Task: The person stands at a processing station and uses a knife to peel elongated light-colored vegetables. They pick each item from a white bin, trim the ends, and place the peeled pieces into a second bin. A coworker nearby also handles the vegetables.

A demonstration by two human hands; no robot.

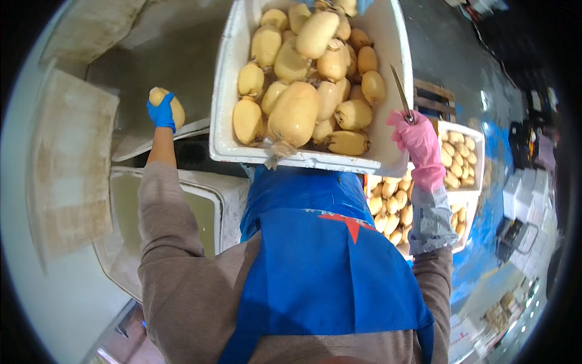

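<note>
My left hand (162,113), in a blue glove, grips a peeled-looking lotus root segment (179,113) over a large tub of murky water (141,68). In my right hand (420,141), gloved in pink, is a knife (399,88) with its blade pointing up and away, beside the right wall of a white foam box (220,91). Many pale yellow lotus root segments (291,59) are heaped in that box. The largest segment (294,111) lies at the near side, its knotted end (279,150) over the near rim.
Blue-gloved fingers (363,5) of another person show at the box's far end. A second tub (218,214) with cloudy water stands at my left. More foam boxes of lotus root (459,157) sit at lower right, near a wooden pallet (434,98). The floor (454,50) looks wet.
</note>
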